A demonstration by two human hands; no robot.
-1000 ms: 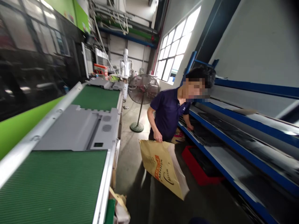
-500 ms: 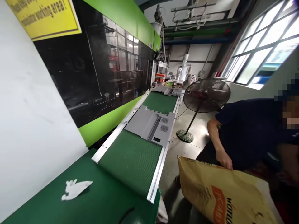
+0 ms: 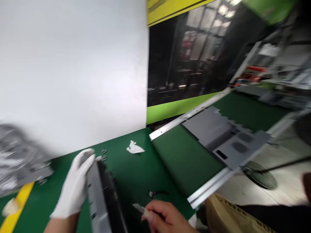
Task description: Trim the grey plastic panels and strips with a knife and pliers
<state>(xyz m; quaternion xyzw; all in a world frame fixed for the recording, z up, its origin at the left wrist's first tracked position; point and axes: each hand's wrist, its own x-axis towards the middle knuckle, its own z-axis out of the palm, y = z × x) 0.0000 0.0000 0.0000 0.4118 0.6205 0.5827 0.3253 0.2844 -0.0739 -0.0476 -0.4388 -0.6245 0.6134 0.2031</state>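
Note:
My left hand point(image 3: 75, 184), in a white glove, grips the edge of a grey plastic panel point(image 3: 98, 200) with a dark underside, standing on edge on a green conveyor mat point(image 3: 155, 161). My right hand point(image 3: 167, 216) is bare and pinches a small utility knife point(image 3: 141, 209), its blade pointing left towards the panel. Just beyond the blade lies a short black wire with a small connector point(image 3: 155, 193). Several small dark clips point(image 3: 104, 155) sit near my gloved fingers, and a white scrap of cloth or paper point(image 3: 133, 148) lies farther along the mat.
A blurred grey plastic part point(image 3: 17, 158) lies at the far left, beside a yellow strip point(image 3: 17, 207). Another grey panel point(image 3: 225, 136) rests on the conveyor. A tan paper sack point(image 3: 230, 216) sits below the conveyor's metal rail point(image 3: 209, 189), and a fan base point(image 3: 259, 174) stands on the floor.
The view has swung left and tilted, away from the person holding the sack. My hands and the grey panel have come into view. The clips, wire and knife now show on the mat.

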